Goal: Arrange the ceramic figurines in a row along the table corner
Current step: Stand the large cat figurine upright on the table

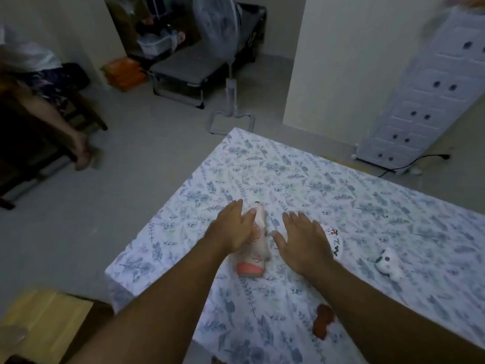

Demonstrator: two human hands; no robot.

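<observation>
A tall cream figurine with a pink base lies on its side on the floral tablecloth, near the table's left edge. My left hand rests against its left side, fingers spread and thumb on its upper end, not closed around it. My right hand hovers flat and open just right of it, partly covering a white figurine with red and black markings. A small white figurine lies farther right. A reddish-brown figurine sits beside my right forearm.
The table's far corner points at a standing fan and a folding cot. A white drawer unit with a floor cable stands at the right. A cardboard box sits at lower left. A person's leg shows at far left.
</observation>
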